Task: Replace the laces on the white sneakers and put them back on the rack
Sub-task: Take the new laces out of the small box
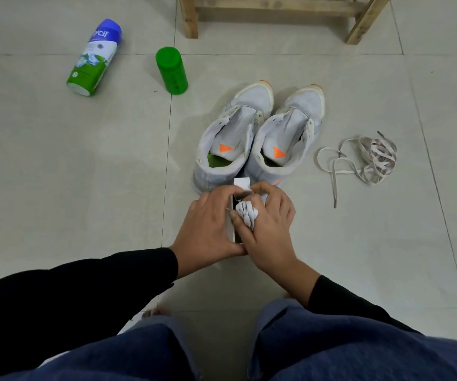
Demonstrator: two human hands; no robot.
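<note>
Head view: one small white cardboard box (241,183) is gripped by the left hand (208,226), one folded white lace bundle (247,215) is pinched at its mouth by the right hand (272,232), and two unlaced white mesh sneakers (234,125) are seen just beyond both hands.

Right of the sneakers (235,125) lie laces (364,158), left a can (92,59) and bottle (172,70), behind seemingly a rack (276,9).

We have bare grey floor tiles (84,174) left of the white fabric sneakers (257,138); tangled beige flat laces (370,158) obstruct their right.
</note>
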